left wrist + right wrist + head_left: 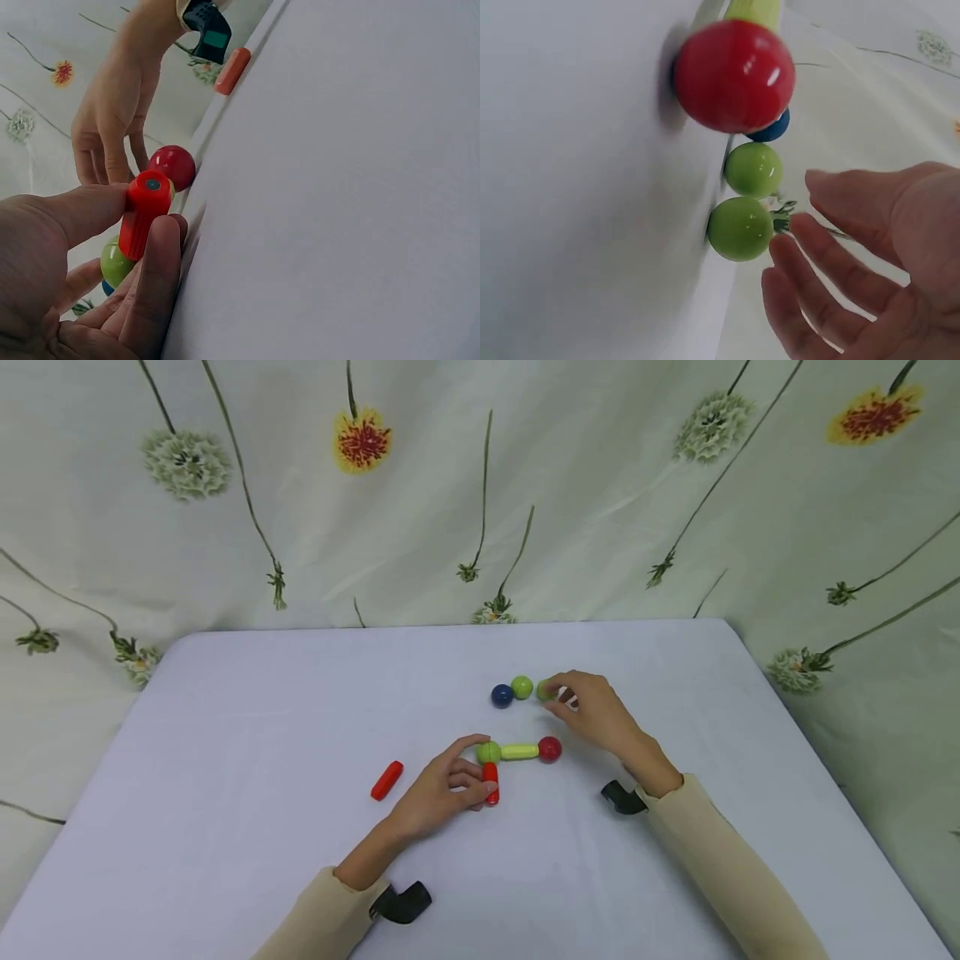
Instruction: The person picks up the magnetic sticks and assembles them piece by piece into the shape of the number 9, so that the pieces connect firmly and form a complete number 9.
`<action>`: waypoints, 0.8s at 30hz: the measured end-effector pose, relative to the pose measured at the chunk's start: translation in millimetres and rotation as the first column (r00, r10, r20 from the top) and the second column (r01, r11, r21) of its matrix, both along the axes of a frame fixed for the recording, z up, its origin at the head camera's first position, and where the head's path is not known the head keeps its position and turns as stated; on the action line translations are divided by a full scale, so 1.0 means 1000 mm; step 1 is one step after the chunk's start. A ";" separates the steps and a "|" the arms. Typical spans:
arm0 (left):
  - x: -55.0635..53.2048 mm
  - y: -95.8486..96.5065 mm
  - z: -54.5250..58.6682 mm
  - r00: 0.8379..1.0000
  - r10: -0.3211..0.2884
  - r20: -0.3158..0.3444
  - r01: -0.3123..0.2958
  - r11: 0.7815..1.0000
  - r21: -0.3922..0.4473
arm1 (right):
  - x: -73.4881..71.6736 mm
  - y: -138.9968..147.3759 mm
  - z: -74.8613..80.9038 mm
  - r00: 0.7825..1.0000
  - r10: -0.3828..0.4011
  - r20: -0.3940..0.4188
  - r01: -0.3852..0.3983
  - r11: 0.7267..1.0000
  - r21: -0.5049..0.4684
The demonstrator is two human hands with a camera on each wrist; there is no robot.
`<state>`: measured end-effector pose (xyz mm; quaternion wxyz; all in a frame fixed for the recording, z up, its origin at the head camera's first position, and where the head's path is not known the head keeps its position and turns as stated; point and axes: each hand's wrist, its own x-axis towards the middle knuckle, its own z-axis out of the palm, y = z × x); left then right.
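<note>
My left hand (446, 785) pinches a red rod (491, 785) between thumb and fingers; in the left wrist view the rod's end (153, 184) faces the camera. This rod meets a green ball (488, 752), from which a yellow-green rod (519, 752) runs right to a red ball (550, 749). Farther back, my right hand (592, 706) reaches beside a loose green ball (544, 691). In the right wrist view, its relaxed fingers are near this green ball (740, 229), and nothing is gripped.
A second green ball (522, 687) and a dark blue ball (502, 696) lie left of the right hand. Another red rod (387, 781) lies left of the left hand. An orange-red rod (232, 71) shows beyond the right wrist in the left wrist view. A flowered cloth hangs behind the white table (262, 710).
</note>
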<state>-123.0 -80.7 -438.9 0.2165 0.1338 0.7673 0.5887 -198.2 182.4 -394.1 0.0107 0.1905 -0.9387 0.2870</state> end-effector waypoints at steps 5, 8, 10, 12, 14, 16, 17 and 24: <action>0.000 0.001 0.000 1.000 -0.008 0.002 0.008 1.000 0.025 | -0.014 -0.005 0.001 0.992 -0.122 0.036 0.120 0.992 0.044; 0.000 0.002 -0.001 1.000 -0.011 0.005 0.011 1.000 0.025 | -0.020 -0.007 -0.001 0.982 -0.168 0.085 0.161 0.983 0.087; 0.000 0.002 -0.001 1.000 -0.012 0.005 0.011 1.000 0.019 | -0.022 -0.008 -0.002 0.976 -0.188 0.112 0.177 0.978 0.108; 0.000 0.002 -0.001 1.000 -0.010 0.008 0.009 1.000 0.011 | -0.023 -0.008 -0.004 0.973 -0.194 0.128 0.179 0.977 0.117; 0.000 0.003 -0.001 1.000 -0.007 0.010 0.007 1.000 0.009 | -0.023 -0.007 -0.006 0.972 -0.194 0.136 0.179 0.977 0.114; 0.000 0.002 -0.001 1.000 -0.007 0.010 0.007 1.000 0.012 | -0.023 -0.007 -0.006 0.973 -0.185 0.136 0.172 0.980 0.104; 0.000 0.002 -0.001 1.000 -0.006 0.011 0.006 1.000 0.014 | -0.023 -0.007 -0.007 0.975 -0.176 0.137 0.164 0.982 0.098; 0.001 0.002 -0.001 1.000 -0.007 0.011 0.007 1.000 0.016 | -0.021 -0.004 -0.012 0.978 -0.154 0.140 0.144 0.987 0.076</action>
